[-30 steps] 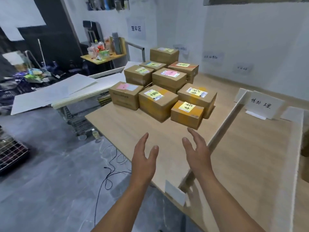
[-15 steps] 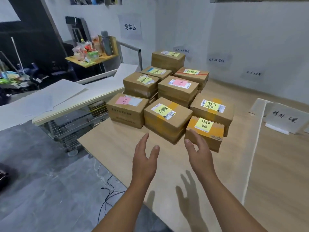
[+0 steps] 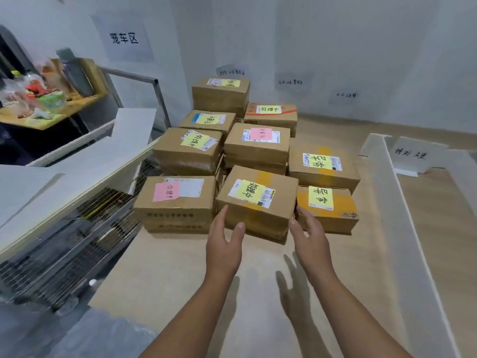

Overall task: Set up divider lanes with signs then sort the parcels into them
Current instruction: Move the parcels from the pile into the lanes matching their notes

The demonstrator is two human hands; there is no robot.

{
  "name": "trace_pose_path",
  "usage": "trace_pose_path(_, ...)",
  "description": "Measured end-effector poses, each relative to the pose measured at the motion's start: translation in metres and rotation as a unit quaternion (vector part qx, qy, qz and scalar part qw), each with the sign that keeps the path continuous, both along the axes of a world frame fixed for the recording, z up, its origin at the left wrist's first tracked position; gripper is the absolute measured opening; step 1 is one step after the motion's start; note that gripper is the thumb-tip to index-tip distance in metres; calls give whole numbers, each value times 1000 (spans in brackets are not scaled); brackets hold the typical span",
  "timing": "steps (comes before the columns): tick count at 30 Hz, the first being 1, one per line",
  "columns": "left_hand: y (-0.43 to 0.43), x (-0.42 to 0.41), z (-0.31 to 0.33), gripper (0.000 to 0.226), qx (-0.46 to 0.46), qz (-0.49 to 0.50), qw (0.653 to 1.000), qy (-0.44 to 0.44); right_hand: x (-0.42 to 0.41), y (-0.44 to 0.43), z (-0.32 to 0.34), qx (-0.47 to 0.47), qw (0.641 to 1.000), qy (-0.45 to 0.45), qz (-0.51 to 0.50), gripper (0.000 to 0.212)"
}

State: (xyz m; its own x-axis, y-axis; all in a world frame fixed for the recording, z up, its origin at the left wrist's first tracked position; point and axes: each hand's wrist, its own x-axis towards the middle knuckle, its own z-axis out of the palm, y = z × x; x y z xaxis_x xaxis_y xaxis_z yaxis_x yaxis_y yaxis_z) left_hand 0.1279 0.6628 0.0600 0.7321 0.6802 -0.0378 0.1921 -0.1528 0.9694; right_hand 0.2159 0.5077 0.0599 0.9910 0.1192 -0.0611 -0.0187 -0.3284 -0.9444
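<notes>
While both hands hover over the table (image 3: pixel 165 285), we log the pile of parcels (image 3: pixel 258 140) at its far left part. At least nine brown cardboard boxes are in view, all taped closed, so their contents are hidden. The front box (image 3: pixel 258 220) sits mid-row, between a pink-note box (image 3: pixel 178 210) on its left and a smaller orange-taped box (image 3: pixel 327 220) on its right.

The left hand (image 3: pixel 223 245) is spread, fingers straight, at the front box's left corner. The right hand (image 3: pixel 311 241) is spread the same way at its right corner. The hands are apart, one on each side of the box, and neither grips anything. We cannot tell whether the fingertips touch the cardboard.

Writing:
- The yellow note on the front box reads 处理中, stuck over a printed shipping label.
- The orange-taped box and the larger box behind it carry yellow notes reading 异常.
- The wall sign (image 3: pixel 124 38) reads 笼车区.
- The smaller wall papers further right are too blurred to read.
- The standing sign (image 3: pixel 410 155) at far right reads 待处理.

Edges: a white divider strip (image 3: pixel 413 280) runs along the table, near the orange-taped box on its right. Bare tabletop lies between the front row and us. Off the table's left edge stands a wire cage (image 3: pixel 77 228) under white boards.
</notes>
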Motion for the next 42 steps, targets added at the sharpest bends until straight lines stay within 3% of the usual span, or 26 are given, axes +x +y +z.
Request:
trace_pose_path(11,38,56,-22,50,-7,-4,999,50,59,50,-39,-19,996,85,-33,51)
trace_pose_path(23,46,80,-43,55,5,15,998,64,77,58,-52,54,991,121,-33,57)
trace_pose_path(32,53,68,-37,54,30,-11,999,33,39,27,-38,76,991,104,-48,57)
trace_pose_path(42,51,14,-25,54,10,-119,993,13,-51,1,-17,47,994,29,-98,58)
